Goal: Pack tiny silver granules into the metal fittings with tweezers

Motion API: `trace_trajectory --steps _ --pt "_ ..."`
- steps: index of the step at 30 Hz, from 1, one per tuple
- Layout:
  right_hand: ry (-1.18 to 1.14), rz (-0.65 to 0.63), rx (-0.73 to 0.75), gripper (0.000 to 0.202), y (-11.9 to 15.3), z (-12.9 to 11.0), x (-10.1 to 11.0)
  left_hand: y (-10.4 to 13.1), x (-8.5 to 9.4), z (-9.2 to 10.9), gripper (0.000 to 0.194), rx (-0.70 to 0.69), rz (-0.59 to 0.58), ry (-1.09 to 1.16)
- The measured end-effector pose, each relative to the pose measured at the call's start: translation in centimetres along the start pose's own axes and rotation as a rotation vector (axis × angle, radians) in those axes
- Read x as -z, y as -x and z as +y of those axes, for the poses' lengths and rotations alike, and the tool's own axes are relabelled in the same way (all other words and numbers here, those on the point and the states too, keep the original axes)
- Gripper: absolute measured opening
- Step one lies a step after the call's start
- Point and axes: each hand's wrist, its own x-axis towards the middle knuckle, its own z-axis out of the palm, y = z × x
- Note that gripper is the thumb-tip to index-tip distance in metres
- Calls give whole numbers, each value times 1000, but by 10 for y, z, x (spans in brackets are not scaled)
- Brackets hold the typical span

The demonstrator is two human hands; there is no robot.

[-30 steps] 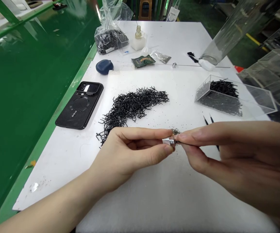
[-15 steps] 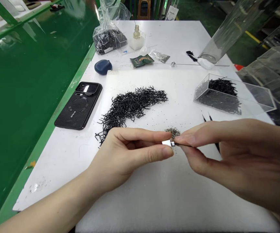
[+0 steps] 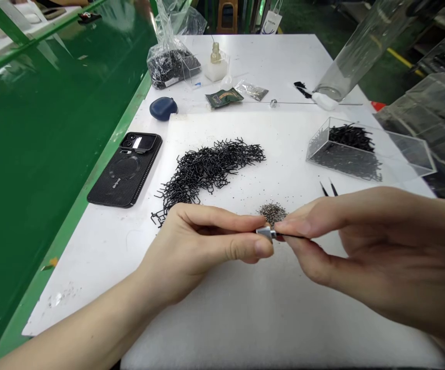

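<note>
My left hand [image 3: 210,239] pinches a small silvery metal piece [image 3: 264,233] between thumb and forefinger. From the right, my right hand [image 3: 345,234] pinches a thin black piece [image 3: 289,236] whose end meets the metal piece. Just behind the fingertips is a small heap of tiny metallic bits [image 3: 272,211]. A large curved pile of short black bent pieces [image 3: 210,167] lies on the white mat [image 3: 284,139], beyond my left hand. The dark tips of tweezers [image 3: 329,188] show behind my right hand, which hides the rest.
A black phone [image 3: 124,169] and a dark blue case [image 3: 163,108] lie at the left. At the right stands a clear box [image 3: 318,149] of black pieces, with a glass cylinder [image 3: 357,56] behind. Bags and a small bottle [image 3: 215,54] are at the back.
The metal piece has tilted between my left fingertips and sits slightly lower. My right fingertips have shifted a little left and down, and more of the metallic heap shows.
</note>
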Motion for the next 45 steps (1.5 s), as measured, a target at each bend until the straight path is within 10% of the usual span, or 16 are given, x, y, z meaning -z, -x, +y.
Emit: trace_trajectory --steps 39,45 --pt "-9 -17 142 38 -6 4 0 -5 0 -3 30 -50 -26 33" --pt "-259 188 -77 41 -7 7 -5 -6 -4 -7 44 -202 44 27"
